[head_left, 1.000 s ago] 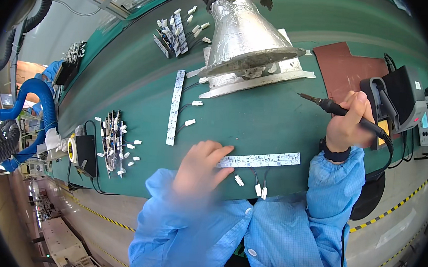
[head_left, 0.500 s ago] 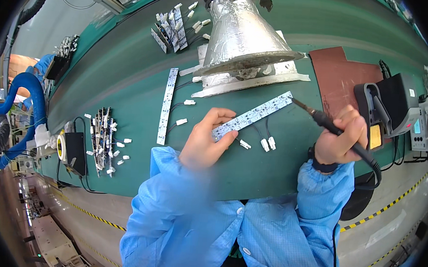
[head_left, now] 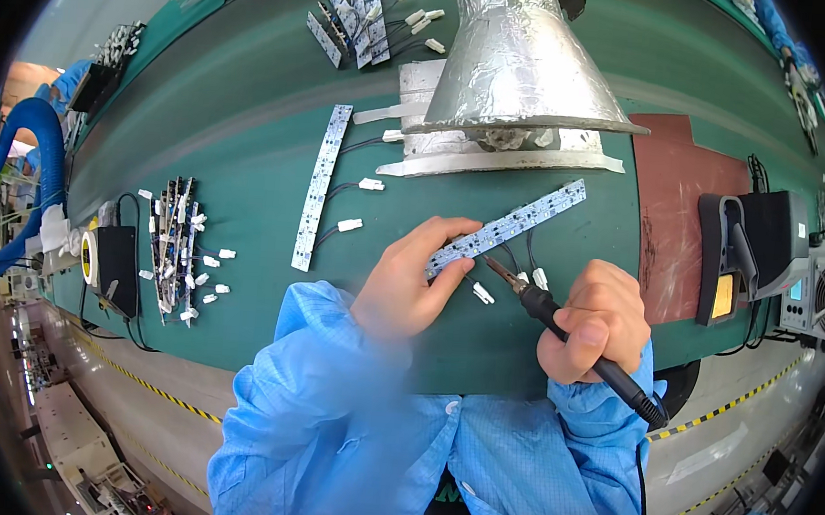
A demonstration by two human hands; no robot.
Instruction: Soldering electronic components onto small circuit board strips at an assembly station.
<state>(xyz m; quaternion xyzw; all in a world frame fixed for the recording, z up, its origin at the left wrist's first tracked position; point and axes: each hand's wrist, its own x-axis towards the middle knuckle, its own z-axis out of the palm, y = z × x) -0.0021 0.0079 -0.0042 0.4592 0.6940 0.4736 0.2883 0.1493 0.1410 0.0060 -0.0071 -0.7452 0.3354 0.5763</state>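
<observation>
My left hand (head_left: 413, 275) pinches the near end of a narrow circuit board strip (head_left: 520, 223) between thumb and fingers. The strip slants up to the right, and short dark wires with white connectors (head_left: 539, 279) hang from its lower edge. In my right hand (head_left: 599, 325) is a soldering iron (head_left: 561, 316), gripped round its black handle. Its tip points up and left, close to the strip's lower edge beside my left thumb; whether it touches cannot be made out. A second circuit board strip (head_left: 322, 189) with wired connectors lies to the left of my left hand.
A foil-covered fume hood (head_left: 531, 65) stands over a white fixture (head_left: 505, 168) beyond the strip. Bundled boards lie at the left (head_left: 176, 251) and far back (head_left: 357, 24). Right are a brown mat (head_left: 674, 209), an iron stand (head_left: 729, 241) and a soldering station (head_left: 807, 295).
My right hand has brought the soldering iron left and nearer to me, from the strip's far end to near my left thumb. My left hand keeps its hold on the strip.
</observation>
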